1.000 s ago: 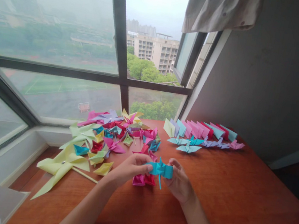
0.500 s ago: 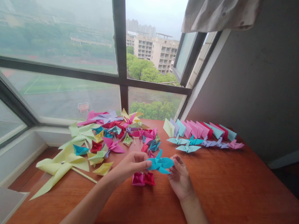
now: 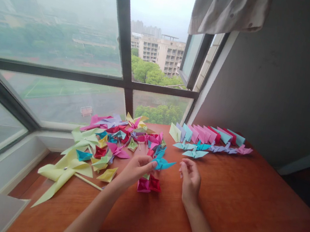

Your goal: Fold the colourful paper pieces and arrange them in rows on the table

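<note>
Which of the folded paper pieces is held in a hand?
The blue pinwheel, pinched by the left hand; all the others lie on the table.

The paper crane (image 3: 163,163) is bright blue. The folded piece (image 3: 149,185) below it is magenta and red. The big pinwheel (image 3: 62,172) is pale yellow. The row of folded papers (image 3: 207,135) shows pink, teal, lilac and red. The bench (image 3: 247,201) is reddish-brown wood.
</note>
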The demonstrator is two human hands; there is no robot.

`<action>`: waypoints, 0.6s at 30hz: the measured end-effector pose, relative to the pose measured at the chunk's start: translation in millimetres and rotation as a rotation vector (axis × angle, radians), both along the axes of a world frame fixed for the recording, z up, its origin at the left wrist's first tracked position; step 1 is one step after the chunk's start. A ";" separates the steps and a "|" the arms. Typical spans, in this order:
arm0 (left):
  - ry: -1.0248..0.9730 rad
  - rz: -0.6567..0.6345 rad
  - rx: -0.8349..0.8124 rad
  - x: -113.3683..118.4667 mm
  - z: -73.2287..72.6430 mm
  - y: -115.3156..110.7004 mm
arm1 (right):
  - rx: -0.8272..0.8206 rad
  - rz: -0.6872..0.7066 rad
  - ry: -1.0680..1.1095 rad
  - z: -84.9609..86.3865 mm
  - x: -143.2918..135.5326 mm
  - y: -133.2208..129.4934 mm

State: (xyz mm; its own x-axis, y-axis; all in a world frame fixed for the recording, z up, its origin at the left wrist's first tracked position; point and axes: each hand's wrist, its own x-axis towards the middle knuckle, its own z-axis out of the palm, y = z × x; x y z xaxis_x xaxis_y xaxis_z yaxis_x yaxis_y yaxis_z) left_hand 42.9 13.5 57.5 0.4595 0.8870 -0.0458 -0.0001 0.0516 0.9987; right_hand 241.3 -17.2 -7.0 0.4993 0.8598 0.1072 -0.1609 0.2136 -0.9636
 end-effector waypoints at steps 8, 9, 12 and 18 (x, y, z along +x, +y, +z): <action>0.132 -0.063 0.145 2.6 -11.9 1.8 | 0.004 0.295 -0.414 1.3 -11.7 -7.4; 0.149 -0.082 0.152 2.8 -11.4 1.2 | -0.008 0.277 -0.434 0.9 -11.4 -7.1; 0.187 -0.103 0.180 1.6 -9.8 1.6 | -0.024 0.181 -0.489 0.0 -7.1 -6.1; 0.160 -0.010 0.191 -7.1 -12.4 10.1 | 0.009 -0.071 -0.741 4.4 10.2 -5.8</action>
